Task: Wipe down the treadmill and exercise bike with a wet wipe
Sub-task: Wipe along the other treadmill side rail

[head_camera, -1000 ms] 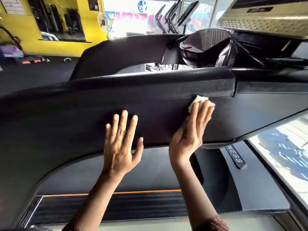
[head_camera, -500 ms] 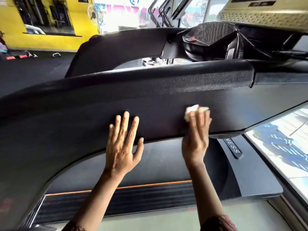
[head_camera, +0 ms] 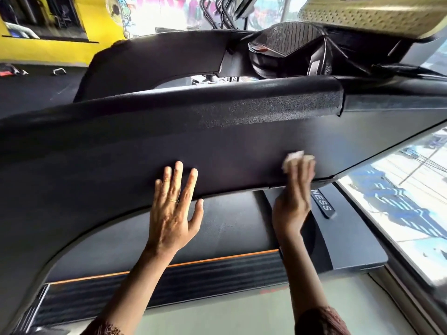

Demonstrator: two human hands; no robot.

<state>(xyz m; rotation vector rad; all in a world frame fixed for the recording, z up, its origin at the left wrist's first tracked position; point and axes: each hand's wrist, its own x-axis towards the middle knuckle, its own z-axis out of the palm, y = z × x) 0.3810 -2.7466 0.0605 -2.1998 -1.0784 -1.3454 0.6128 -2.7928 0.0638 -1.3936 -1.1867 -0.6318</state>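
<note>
The treadmill's black side panel (head_camera: 108,153) spans the view beneath a textured padded handrail (head_camera: 242,105), with the deck (head_camera: 229,228) and its orange stripe below. The left hand (head_camera: 173,209) lies flat against the panel's lower edge, fingers straight and slightly spread, thumb held out to the side, a ring (head_camera: 173,200) on one finger. The right hand (head_camera: 294,199), blurred, sits further right on the same lower edge, fingers straight and close together, pressing the crumpled white wet wipe (head_camera: 291,158) against the panel, part of it showing past the fingertips.
</note>
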